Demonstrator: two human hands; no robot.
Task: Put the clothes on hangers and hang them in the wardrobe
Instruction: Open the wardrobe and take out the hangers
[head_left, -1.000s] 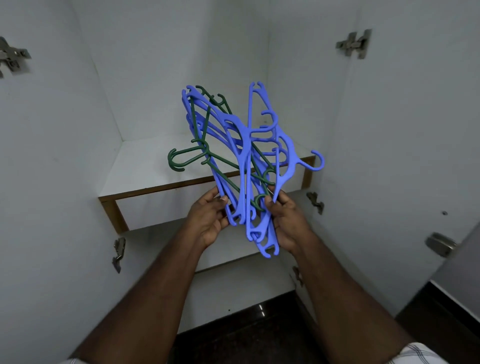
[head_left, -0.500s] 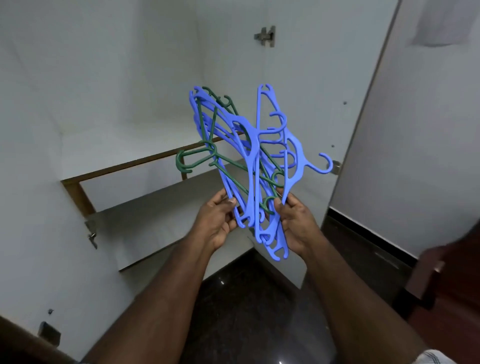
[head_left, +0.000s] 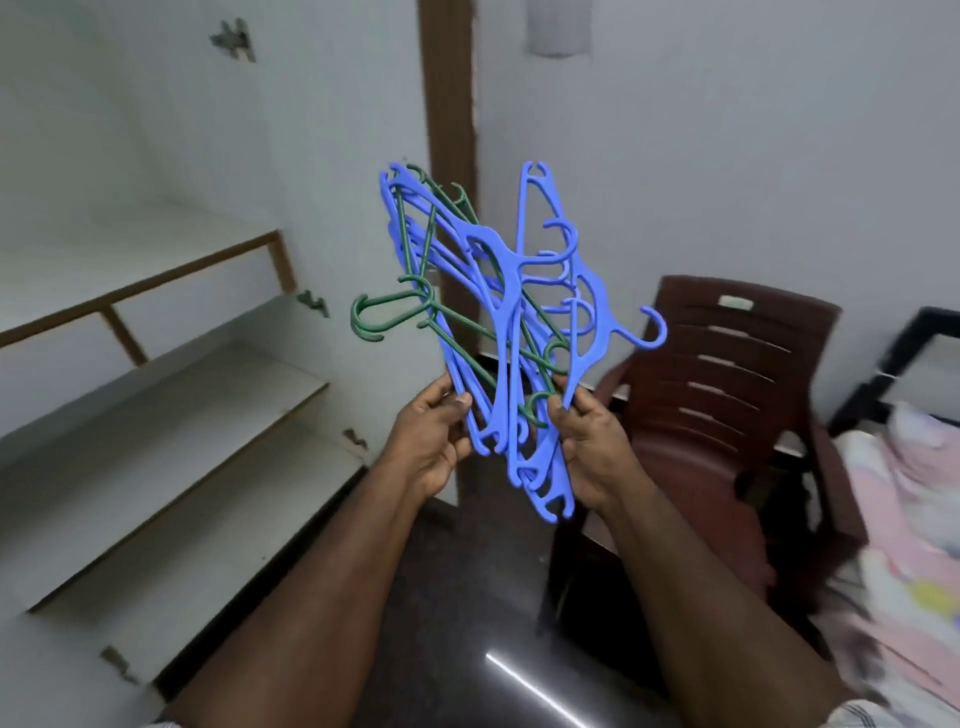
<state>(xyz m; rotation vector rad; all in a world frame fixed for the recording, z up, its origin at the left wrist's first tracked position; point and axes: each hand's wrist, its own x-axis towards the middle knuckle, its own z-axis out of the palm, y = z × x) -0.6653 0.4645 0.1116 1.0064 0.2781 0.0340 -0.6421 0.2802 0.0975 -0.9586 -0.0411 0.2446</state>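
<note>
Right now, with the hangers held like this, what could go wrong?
1. The blue hangers and green hangers are tangled; pulling one out may drag others loose.
2. The left hand and right hand grip only the lower ends, so the bundle could slip.
3. A protruding hook might catch the chair.

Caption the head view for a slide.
Both hands, left hand and right hand, grip tangled blue and green hangers beside wardrobe shelves.

Bright blue hangers (head_left: 511, 291) tangled with dark green hangers (head_left: 387, 314); reddish-brown chair (head_left: 727, 374); white shelves (head_left: 171, 415); pink patterned bedding (head_left: 904, 499).
</note>
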